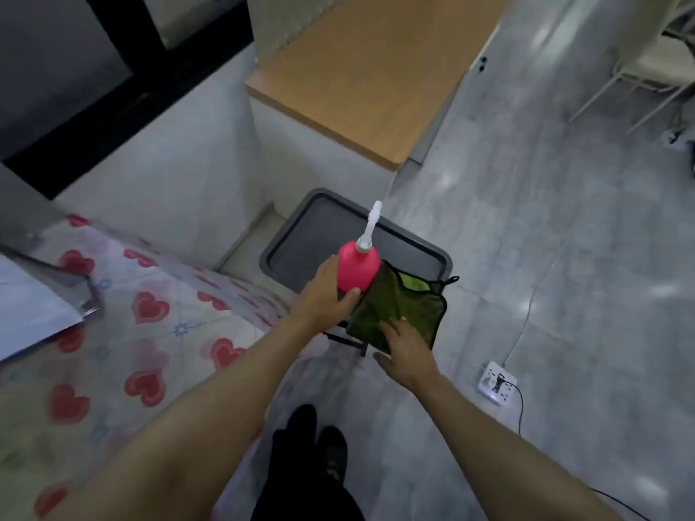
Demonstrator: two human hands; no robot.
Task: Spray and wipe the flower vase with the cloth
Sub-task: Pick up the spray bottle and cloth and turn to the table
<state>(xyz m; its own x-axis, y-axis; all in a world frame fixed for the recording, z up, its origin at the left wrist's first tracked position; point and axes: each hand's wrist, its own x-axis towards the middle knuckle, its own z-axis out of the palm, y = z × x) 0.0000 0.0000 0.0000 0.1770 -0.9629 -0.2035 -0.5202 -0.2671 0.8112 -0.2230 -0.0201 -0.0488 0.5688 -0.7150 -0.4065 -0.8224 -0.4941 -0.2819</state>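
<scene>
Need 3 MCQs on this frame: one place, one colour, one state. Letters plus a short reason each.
1. Where is the cloth relative to the pink spray bottle?
A. to its right
B. to its left
C. underneath it

2. What colour is the bottle's nozzle?
A. black
B. white
C. pink

3. What is the left hand doing?
A. resting on the bedsheet
B. hanging free
C. gripping the bottle

Answers:
1 A, the green cloth sits right of the bottle over the grey tray.
2 B, the long nozzle is white above the pink body.
3 C, fingers wrap the bottle's base; the right hand is on the cloth.
</scene>
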